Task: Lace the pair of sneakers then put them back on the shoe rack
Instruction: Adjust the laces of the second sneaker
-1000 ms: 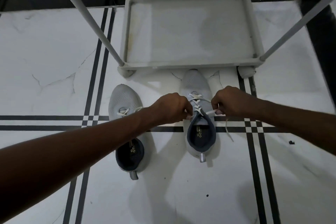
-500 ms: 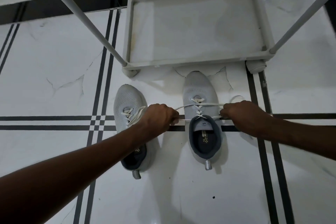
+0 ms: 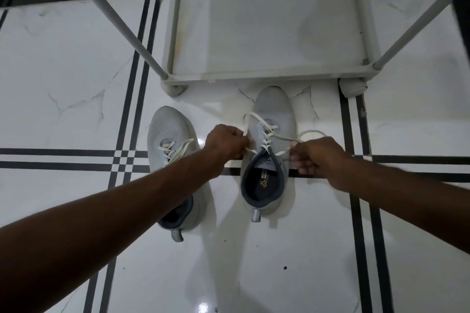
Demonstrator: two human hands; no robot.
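Observation:
Two grey sneakers stand on the white floor, toes toward the shoe rack (image 3: pixel 264 76). The right sneaker (image 3: pixel 276 107) has a white lace (image 3: pixel 267 134) crossed through its eyelets. My left hand (image 3: pixel 225 142) pinches one lace end at the shoe's left side, where the lace curls up in a loop. On the shoe's right, my right hand (image 3: pixel 318 157) grips the other end, which arcs slack behind it. The left sneaker (image 3: pixel 170 132) lies under my left forearm, its own white lace loose over the tongue.
The rack's bottom shelf is bare and its grey poles (image 3: pixel 112 18) slant up at left and right. Its feet (image 3: pixel 354 87) rest just beyond the sneakers' toes. Black stripes (image 3: pixel 76 157) cross the marble floor.
The lace was pulled taut and straight between both hands half a second ago; now it hangs slack in loops. Both hands have stayed beside the right sneaker.

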